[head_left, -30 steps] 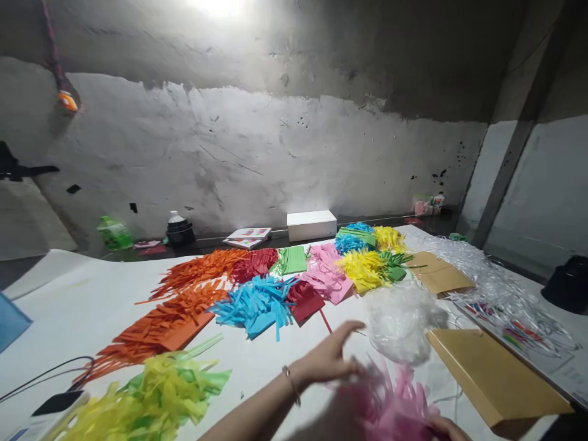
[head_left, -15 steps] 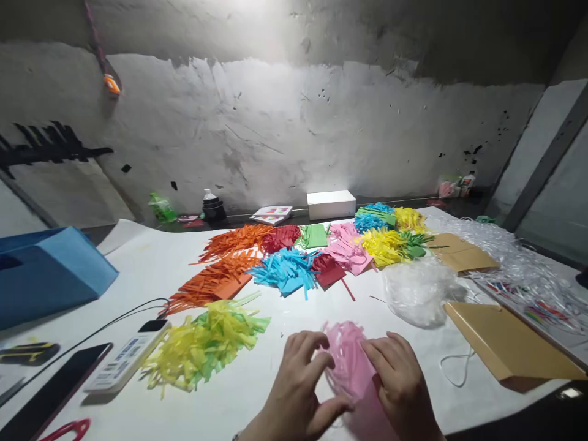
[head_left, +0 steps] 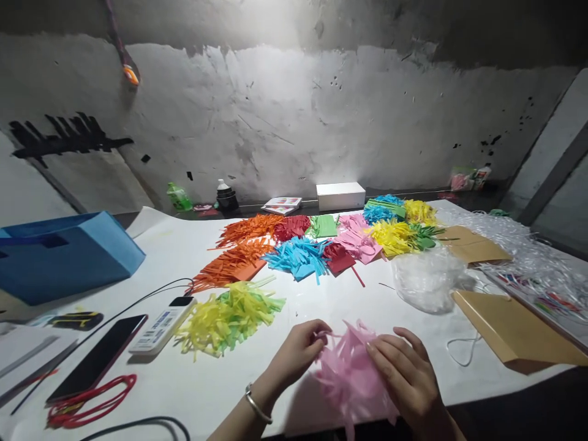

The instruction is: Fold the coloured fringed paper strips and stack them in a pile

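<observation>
Pink fringe [head_left: 351,370] between both grips [head_left: 301,348] [head_left: 408,375]

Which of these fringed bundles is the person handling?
The nearest pink fringed bundle, between the left hand and right hand; the others, including the farther pink bundle, lie untouched.

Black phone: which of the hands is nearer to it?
Left. The left hand is right of the phone; the right hand is farther right, against the right side of the pink paper.
</observation>
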The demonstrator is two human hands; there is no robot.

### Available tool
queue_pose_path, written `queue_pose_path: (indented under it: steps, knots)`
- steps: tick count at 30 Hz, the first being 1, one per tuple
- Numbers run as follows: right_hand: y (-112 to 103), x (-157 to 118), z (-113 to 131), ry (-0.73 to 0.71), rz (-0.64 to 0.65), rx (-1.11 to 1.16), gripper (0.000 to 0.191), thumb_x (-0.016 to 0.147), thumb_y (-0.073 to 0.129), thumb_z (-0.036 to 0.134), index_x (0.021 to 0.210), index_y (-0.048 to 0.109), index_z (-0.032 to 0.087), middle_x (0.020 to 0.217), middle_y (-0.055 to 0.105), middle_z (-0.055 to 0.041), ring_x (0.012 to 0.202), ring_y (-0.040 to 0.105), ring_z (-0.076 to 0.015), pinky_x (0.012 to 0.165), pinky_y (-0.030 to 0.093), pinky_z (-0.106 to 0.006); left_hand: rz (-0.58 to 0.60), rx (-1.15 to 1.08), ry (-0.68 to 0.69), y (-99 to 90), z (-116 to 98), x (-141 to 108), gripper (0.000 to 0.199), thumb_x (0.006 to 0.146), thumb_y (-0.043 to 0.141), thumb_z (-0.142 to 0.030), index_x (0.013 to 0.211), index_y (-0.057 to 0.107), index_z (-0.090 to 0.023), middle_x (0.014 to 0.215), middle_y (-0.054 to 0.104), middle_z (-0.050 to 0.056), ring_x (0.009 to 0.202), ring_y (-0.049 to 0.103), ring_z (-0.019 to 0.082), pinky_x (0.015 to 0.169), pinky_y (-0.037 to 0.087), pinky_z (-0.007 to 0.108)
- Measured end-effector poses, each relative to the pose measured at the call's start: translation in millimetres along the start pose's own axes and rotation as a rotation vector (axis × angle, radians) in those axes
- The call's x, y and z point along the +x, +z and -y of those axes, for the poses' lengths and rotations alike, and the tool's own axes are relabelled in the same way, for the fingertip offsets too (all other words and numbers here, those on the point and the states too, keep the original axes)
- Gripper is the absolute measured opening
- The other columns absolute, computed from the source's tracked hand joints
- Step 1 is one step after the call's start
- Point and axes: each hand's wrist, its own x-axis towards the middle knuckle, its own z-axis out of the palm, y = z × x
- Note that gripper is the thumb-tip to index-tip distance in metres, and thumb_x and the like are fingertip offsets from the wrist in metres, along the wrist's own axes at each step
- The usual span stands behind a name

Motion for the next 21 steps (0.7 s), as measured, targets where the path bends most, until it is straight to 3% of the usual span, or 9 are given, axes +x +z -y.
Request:
queue_pose_path:
  steps: [2, 4, 6, 8, 11, 14, 17, 21]
  knots:
    - [1, -5, -3, 0.031, -0.014, -0.026, 0.040, 0.097, 0.042, 0.001, 0.130, 0.060, 0.014, 0.106, 0.076, -0.0094, 0.108, 0.069, -0.0219, 0.105, 0.043, -0.049, -0.081, 0.081, -0.037, -11.7, 8, -9, 0.022, 0.082, 0.063, -0.022, 0.103, 0.071, -0.019, 0.098, 0.072, 0.010, 0.090, 0.067, 0.027, 0.083, 0.053, 0.041]
    - [3, -6, -3, 0.046, -0.019, -0.038, 0.044, 0.097, 0.041, 0.002, 0.133, 0.058, 0.017, 0.105, 0.077, -0.0080, 0.107, 0.069, -0.0214, 0.105, 0.043, -0.049, -0.136, 0.137, -0.050, -20.6, 8, -14, 0.032, 0.079, 0.067, -0.024, 0.111, 0.069, -0.020, 0.118, 0.068, 0.015, 0.113, 0.061, 0.033, 0.100, 0.045, 0.052]
    - [5, -4, -1, 0.034, -0.007, -0.024, 0.046, 0.097, 0.039, 0.002, 0.135, 0.057, 0.019, 0.106, 0.077, -0.0074, 0.108, 0.069, -0.0211, 0.105, 0.042, -0.049, -0.110, 0.109, -0.020, -23.5, -1, -12, 0.039, 0.082, 0.069, -0.033, 0.119, 0.067, -0.022, 0.132, 0.063, 0.015, 0.124, 0.055, 0.033, 0.108, 0.039, 0.052]
    - [7, -2, 3, 0.004, -0.002, 0.013, 0.046, 0.096, 0.037, 0.002, 0.135, 0.057, 0.017, 0.108, 0.076, -0.0083, 0.110, 0.068, -0.0215, 0.106, 0.041, -0.050, -0.008, -0.101, 0.035, -19.7, -16, -5, 0.045, 0.081, 0.074, -0.043, 0.121, 0.067, -0.023, 0.134, 0.062, 0.012, 0.125, 0.054, 0.031, 0.110, 0.038, 0.046]
    - [8, 1, 6, -0.002, -0.023, 0.067, 0.045, 0.095, 0.039, 0.001, 0.132, 0.059, 0.014, 0.111, 0.075, -0.0100, 0.113, 0.066, -0.0224, 0.106, 0.040, -0.050, 0.147, -0.499, 0.058, -7.6, -35, 8, 0.046, 0.074, 0.079, -0.055, 0.100, 0.074, -0.018, 0.104, 0.071, 0.009, 0.100, 0.062, 0.026, 0.093, 0.047, 0.036]
    - [9, -1, 4, 0.041, -0.085, 0.075, 0.044, 0.091, 0.044, -0.002, 0.128, 0.062, 0.014, 0.105, 0.076, -0.0094, 0.108, 0.067, -0.0222, 0.104, 0.040, -0.050, 0.152, -0.669, -0.009, 1.8, -38, 16, 0.047, 0.079, 0.073, -0.060, 0.082, 0.069, -0.014, 0.072, 0.063, 0.000, 0.067, 0.056, 0.014, 0.064, 0.044, 0.024]
    - [9, -2, -1, 0.074, -0.185, 0.069, 0.045, 0.088, 0.042, -0.005, 0.123, 0.065, 0.013, 0.097, 0.075, -0.0090, 0.099, 0.068, -0.0211, 0.099, 0.042, -0.048, 0.136, -0.810, -0.089, 7.0, -29, 16, 0.043, 0.080, 0.075, -0.055, 0.078, 0.065, -0.013, 0.065, 0.056, -0.003, 0.057, 0.047, 0.008, 0.055, 0.035, 0.020]
    - [12, -1, -5, 0.083, -0.204, 0.090, 0.047, 0.086, 0.039, -0.004, 0.121, 0.066, 0.011, 0.096, 0.073, -0.0105, 0.095, 0.067, -0.0212, 0.095, 0.042, -0.048, 0.271, -1.001, -0.190, 23.8, -20, 8, 0.049, 0.081, 0.071, -0.061, 0.081, 0.066, -0.012, 0.066, 0.059, 0.000, 0.057, 0.052, 0.011, 0.054, 0.040, 0.023]
